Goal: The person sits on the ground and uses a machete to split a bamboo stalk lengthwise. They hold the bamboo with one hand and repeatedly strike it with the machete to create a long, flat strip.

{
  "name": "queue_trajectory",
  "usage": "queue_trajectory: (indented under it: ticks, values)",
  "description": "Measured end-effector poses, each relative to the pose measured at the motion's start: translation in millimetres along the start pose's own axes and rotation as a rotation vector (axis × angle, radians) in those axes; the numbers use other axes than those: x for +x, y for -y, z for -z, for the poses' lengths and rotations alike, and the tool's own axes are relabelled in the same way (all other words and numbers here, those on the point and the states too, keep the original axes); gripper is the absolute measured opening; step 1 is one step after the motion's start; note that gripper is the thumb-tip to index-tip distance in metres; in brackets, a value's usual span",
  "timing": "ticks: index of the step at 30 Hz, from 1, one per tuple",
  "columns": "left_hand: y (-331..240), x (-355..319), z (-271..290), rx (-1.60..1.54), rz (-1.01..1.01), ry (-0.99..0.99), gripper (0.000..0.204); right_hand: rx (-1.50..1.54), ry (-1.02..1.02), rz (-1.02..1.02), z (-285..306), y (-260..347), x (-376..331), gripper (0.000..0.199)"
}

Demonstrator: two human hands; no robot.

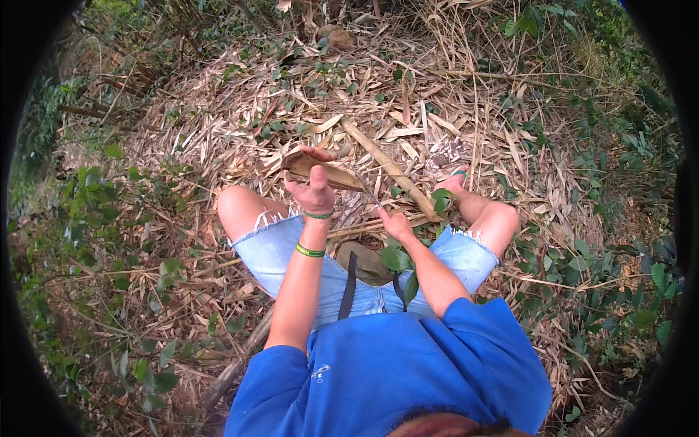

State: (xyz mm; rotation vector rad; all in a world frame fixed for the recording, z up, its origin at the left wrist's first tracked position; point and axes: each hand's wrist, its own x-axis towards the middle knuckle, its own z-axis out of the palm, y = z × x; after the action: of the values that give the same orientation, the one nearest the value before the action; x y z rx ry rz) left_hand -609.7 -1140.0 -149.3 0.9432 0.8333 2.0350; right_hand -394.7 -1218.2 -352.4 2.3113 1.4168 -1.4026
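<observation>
Counting one split brown wood piece (331,173), one thin-bladed knife (371,195), one pole (389,166) on leaf litter (218,109). Cradling the piece above the litter in loosely curled left hand (313,191); gripping the knife in closed right hand (397,225).

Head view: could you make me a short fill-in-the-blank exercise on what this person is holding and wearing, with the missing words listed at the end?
1. The thin tool is held in the person's ____.
2. The curved brown piece is held in the person's ____.
3. The bands on the left arm are mainly ____ in colour.
4. The short-sleeved shirt is ____.

Missing words: right hand; left hand; green; blue.
</observation>
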Motion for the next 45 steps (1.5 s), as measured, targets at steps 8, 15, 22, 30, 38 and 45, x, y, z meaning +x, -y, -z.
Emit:
queue_trajectory:
  ticks: [8, 15, 22, 30, 38, 45]
  values:
    - [9, 4, -1, -0.008, -0.002, -0.003, 0.05, 0.586, 0.339, -0.169, 32, 26, -15, 0.063]
    - [47, 45, -24, -0.036, -0.008, 0.011, 0.043, 0.545, -0.188, 0.513, 108, 116, -44, 0.072]
    - [48, 77, -36, 0.056, -0.023, 0.065, 0.034, -0.121, -0.08, 0.024, 11, -32, 70, 0.085]
    - [63, 56, 26, -0.039, 0.089, -0.083, 0.025, 0.236, 0.295, -0.071, 44, -10, 54, 0.079]
    - [81, 111, -1, 0.006, 0.04, -0.051, 0.031, 0.444, -0.341, 0.628, 52, 89, 16, 0.064]
    - [79, 135, 2, -0.061, 0.097, 0.017, 0.03, 0.717, 0.484, -0.339, 41, -6, 123, 0.067]
